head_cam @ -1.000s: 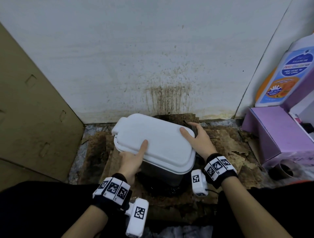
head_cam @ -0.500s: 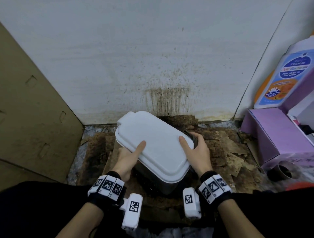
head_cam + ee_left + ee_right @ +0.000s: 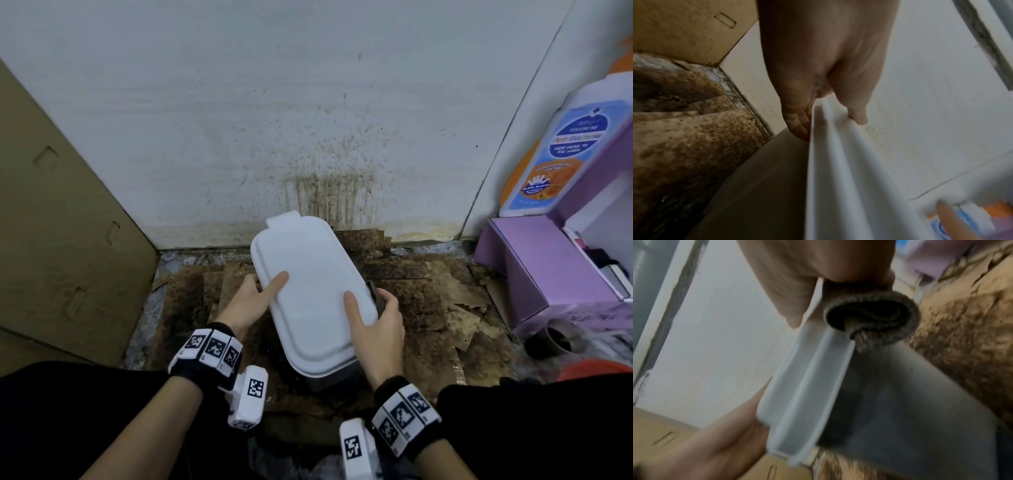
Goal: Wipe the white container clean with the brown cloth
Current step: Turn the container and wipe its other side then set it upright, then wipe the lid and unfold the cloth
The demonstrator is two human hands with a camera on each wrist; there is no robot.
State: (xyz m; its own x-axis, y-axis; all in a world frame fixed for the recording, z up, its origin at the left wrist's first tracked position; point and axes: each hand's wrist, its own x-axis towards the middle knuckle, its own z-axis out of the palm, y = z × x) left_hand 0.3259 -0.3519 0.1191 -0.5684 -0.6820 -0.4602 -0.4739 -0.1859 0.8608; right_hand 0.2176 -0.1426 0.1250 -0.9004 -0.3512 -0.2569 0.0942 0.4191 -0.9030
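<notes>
The white container (image 3: 308, 291) has a white lid over a grey body and sits in the middle of the head view, over stained cardboard. My left hand (image 3: 246, 301) grips its left rim, thumb on the lid and fingers beneath the edge (image 3: 830, 170). My right hand (image 3: 380, 329) grips the right rim with its thumb on the lid. Its fingers hold the rolled brown cloth (image 3: 873, 318) against the container's side, just under the lid's rim (image 3: 803, 386). In the head view only a dark sliver of the brown cloth (image 3: 374, 298) shows.
A tan cardboard sheet (image 3: 61, 240) leans at the left. The white wall (image 3: 329, 198) behind is streaked with brown stains. A purple box (image 3: 541, 267) and a labelled bottle (image 3: 561, 154) stand at the right, with a dark cup (image 3: 551, 339) in front. Torn stained cardboard (image 3: 428, 298) covers the floor.
Both hands have turned the container so its long side now points toward me. The hands have come closer to my body, keeping their hold.
</notes>
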